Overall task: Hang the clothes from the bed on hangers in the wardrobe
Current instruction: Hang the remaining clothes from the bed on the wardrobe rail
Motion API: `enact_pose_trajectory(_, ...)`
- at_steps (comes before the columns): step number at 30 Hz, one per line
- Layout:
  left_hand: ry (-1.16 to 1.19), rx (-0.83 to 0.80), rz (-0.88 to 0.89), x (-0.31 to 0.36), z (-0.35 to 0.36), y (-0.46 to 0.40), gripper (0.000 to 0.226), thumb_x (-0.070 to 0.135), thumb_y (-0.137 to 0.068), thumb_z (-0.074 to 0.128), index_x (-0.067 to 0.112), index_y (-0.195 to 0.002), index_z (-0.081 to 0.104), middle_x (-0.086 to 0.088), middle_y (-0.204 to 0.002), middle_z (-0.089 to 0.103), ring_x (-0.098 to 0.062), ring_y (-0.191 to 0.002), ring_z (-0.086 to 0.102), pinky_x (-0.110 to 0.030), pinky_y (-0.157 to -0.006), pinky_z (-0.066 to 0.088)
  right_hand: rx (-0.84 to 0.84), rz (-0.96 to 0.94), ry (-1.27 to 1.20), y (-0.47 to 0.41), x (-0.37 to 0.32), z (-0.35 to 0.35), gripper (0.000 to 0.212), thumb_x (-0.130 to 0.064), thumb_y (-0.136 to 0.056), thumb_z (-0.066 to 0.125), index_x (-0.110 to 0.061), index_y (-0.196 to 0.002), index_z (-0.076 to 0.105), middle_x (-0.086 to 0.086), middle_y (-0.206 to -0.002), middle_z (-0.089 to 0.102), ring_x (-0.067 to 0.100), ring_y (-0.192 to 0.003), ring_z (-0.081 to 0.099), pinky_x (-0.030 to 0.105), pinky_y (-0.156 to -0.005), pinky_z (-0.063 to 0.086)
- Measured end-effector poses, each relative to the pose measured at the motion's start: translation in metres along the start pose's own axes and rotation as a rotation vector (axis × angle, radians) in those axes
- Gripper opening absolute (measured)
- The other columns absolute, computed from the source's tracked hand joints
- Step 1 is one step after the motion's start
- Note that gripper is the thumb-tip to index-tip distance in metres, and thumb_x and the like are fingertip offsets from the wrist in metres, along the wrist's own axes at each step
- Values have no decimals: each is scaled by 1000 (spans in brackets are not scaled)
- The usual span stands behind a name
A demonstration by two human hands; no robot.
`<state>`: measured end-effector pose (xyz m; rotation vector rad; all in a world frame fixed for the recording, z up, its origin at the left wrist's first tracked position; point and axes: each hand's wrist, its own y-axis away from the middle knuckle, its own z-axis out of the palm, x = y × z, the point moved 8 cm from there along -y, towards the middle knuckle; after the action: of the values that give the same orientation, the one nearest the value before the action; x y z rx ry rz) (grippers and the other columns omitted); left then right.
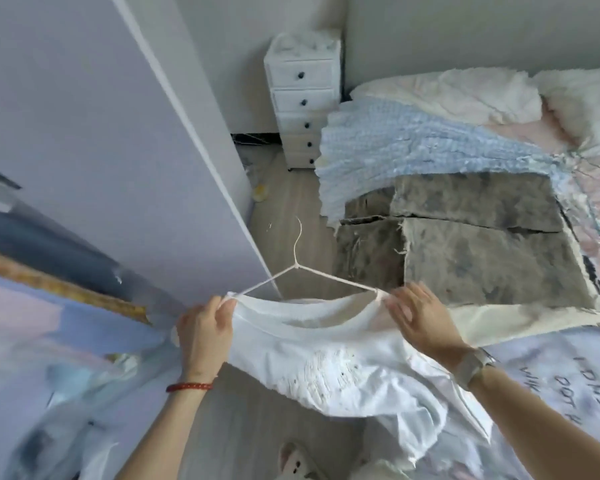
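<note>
White cotton T-shirt (329,355) with a patch of pale stitched decoration on its front hangs between both hands, held over the grey wood-look floor (284,209) beside the bed (482,327). A thin white wire hanger (302,271) sits inside the neckline, its hook pointing away from the person. The left hand (205,332), with a red bead bracelet (189,386) on the wrist, has its fingers curled around the shirt's shoulder at the hanger's left end. The right hand (421,315), wearing a silver wristwatch (475,367), pinches the fabric at the hanger's right end, the other fingers loosely extended. On the bed lie a grey mottled garment (471,233) and a pale blue ruffled fabric (395,147). A white narrow chest of drawers (303,98) with dark knobs stands against the far wall. An open lilac wardrobe door (118,133) stands to the left.
</note>
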<state>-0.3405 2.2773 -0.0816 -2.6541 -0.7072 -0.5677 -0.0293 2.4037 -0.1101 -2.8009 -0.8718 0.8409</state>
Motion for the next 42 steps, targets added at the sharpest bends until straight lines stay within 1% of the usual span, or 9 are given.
enact_pose_trajectory(4, -65, 242, -127, -93, -59, 17, 39, 27, -87, 36, 1, -69, 58, -23, -64, 59, -41, -62, 54, -42, -65, 35, -142, -226, -74, -28, -99, 52, 38, -43, -97, 27, -17, -89, 54, 5, -78, 55, 23, -73, 51, 32, -66, 42)
enact_pose_trajectory(8, -41, 498, -298, -179, -114, 55, 35, 19, -88, 41, -7, -80, 63, -26, -87, 62, -37, -90, 51, -44, -81, 35, -246, -398, -77, -43, -199, 85, 41, -42, -89, 33, -14, -86, 62, 4, -73, 64, 27, -64, 61, 26, -55, 46)
enact_pose_trajectory(12, -23, 578, -540, -254, -158, 98, 44, 25, -87, 38, -10, -83, 66, -33, -103, 60, -47, -104, 52, -51, -93, 36, -324, -618, -132, -53, -301, 112, 43, -48, -91, 29, -20, -92, 62, -8, -78, 67, 14, -68, 61, 21, -56, 43)
enact_pose_trajectory(18, 4, 756, -780, -322, -237, 141, 32, 21, -88, 57, -4, -107, 64, -26, -130, 48, -44, -123, 39, -52, -103, 32, -187, -780, -301, -59, -425, 134, 30, -34, -88, 42, -15, -85, 65, -7, -65, 66, 14, -69, 55, 18, -55, 35)
enact_pose_trajectory(21, -2, 821, -773, -325, -277, 148, 62, 52, -79, 48, 9, -123, 57, -17, -139, 41, -34, -130, 33, -46, -105, 28, -95, -822, -345, -67, -476, 139, 32, -33, -87, 43, -13, -79, 66, -5, -56, 62, 17, -60, 53, 19, -48, 32)
enact_pose_trajectory(23, -28, 873, -734, -321, -300, 151, 69, 58, -76, 40, 12, -125, 55, -16, -138, 41, -33, -129, 34, -47, -103, 30, -56, -851, -336, -75, -508, 144, 33, -34, -86, 43, -14, -78, 67, -4, -56, 63, 17, -46, 55, 22, -41, 34)
enact_pose_trajectory(28, -243, 963, -576, -297, -355, 139, 54, 43, -84, 43, 8, -123, 55, -19, -133, 46, -36, -124, 40, -51, -101, 33, -78, -846, -438, -99, -581, 156, 32, -33, -87, 49, -7, -79, 66, 6, -57, 66, 29, -46, 60, 24, -43, 40)
enact_pose_trajectory(33, -502, 1024, -430, -270, -425, 99, 42, 29, -87, 44, 14, -126, 47, -19, -136, 43, -33, -127, 31, -55, -103, 31, -197, -758, -620, -132, -650, 158, 23, -22, -89, 57, -1, -86, 64, 17, -70, 66, 36, -67, 60, 28, -55, 28)
enact_pose_trajectory(42, -1038, 1072, -515, -228, -528, 17, 63, 23, -78, 44, 22, -140, 33, -19, -149, 27, -39, -137, 18, -60, -107, 15, -274, -626, -917, -203, -737, 164, 21, -17, -93, 52, -8, -74, 55, 5, -67, 53, 21, -67, 47, 27, -60, 28)
